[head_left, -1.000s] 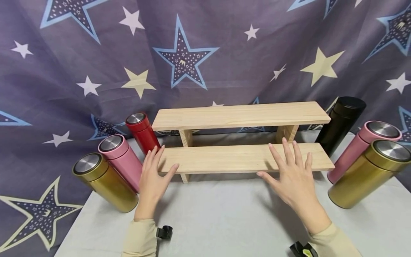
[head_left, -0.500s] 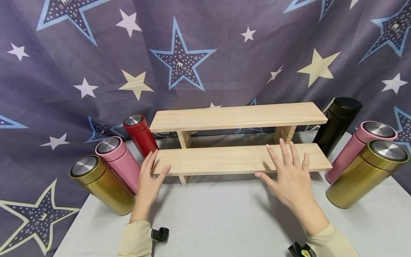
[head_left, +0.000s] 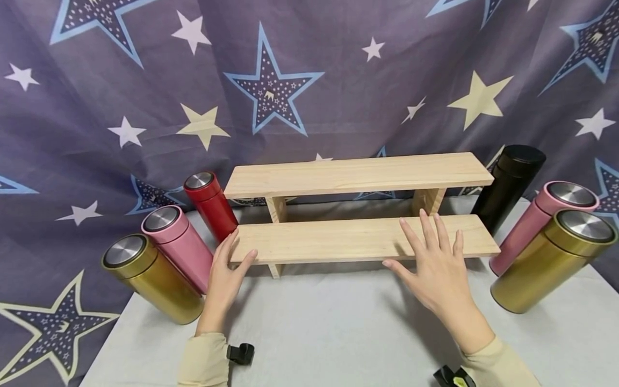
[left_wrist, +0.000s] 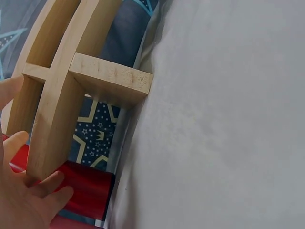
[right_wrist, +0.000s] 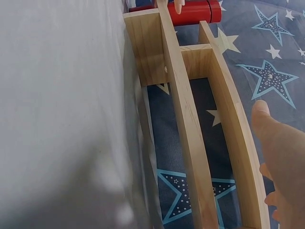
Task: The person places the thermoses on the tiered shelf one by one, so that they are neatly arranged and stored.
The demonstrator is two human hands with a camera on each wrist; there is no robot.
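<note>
A two-tier wooden shelf [head_left: 319, 239] stands in the middle of the head view. My left hand [head_left: 227, 279] is at the left end of its lower board, fingers spread. In the left wrist view, some fingertips [left_wrist: 50, 183] lie beside that board end, close to a red thermos flask [left_wrist: 90, 191]; contact is hard to judge. With fingers spread, my right hand [head_left: 440, 269] is over the right part of the lower board and grips nothing. The right wrist view shows its thumb [right_wrist: 262, 119] extended near the upper board [right_wrist: 233, 119].
Left of the shelf stand red [head_left: 211, 207], pink [head_left: 179, 242] and gold [head_left: 155, 279] flasks. At the right are black [head_left: 508, 185], pink [head_left: 541, 228] and gold [head_left: 551, 263] ones. A white cloth [head_left: 338, 328] covers the table; a starry curtain [head_left: 338, 107] hangs behind.
My left hand has shifted slightly left, from over the lower board to its left end. The right hand stays nearly in place, and the head view has shifted slightly.
</note>
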